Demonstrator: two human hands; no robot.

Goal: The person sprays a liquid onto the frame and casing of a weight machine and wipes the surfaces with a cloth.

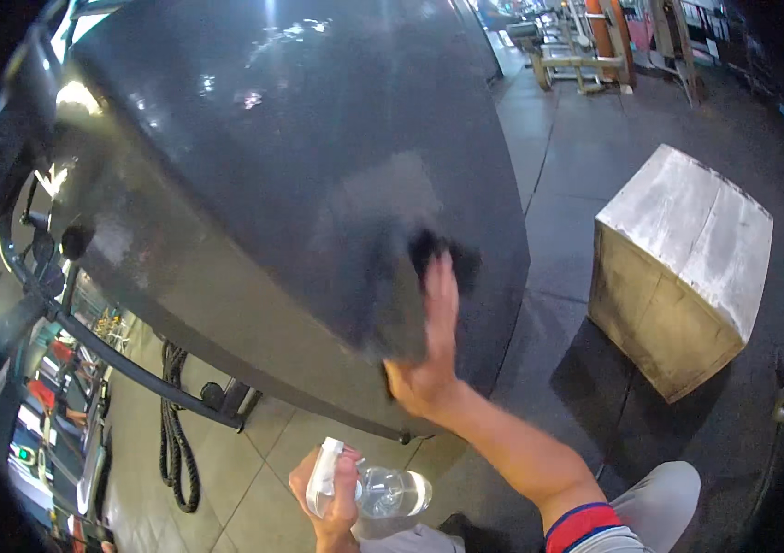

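Observation:
My left hand (336, 484), low in the picture, grips a clear spray bottle (395, 493) by its white trigger head; the bottle lies tilted on its side. Before me stands a large dark grey, glossy-surfaced piece of equipment (281, 166) with a long edge. My right hand (433, 345) rests against it near that edge, fingers stretched out and blurred. Black patches (426, 249) show around the fingertips and beside the thumb. Blur leaves it unclear whether they are a cloth under the hand or shadow.
To the right, a worn wooden box (668, 269) stands on the dark tiled floor (564, 159). A black rope (172, 428) hangs at lower left beside a curved metal frame tube (136, 366). Gym machines (582, 55) stand at the far right.

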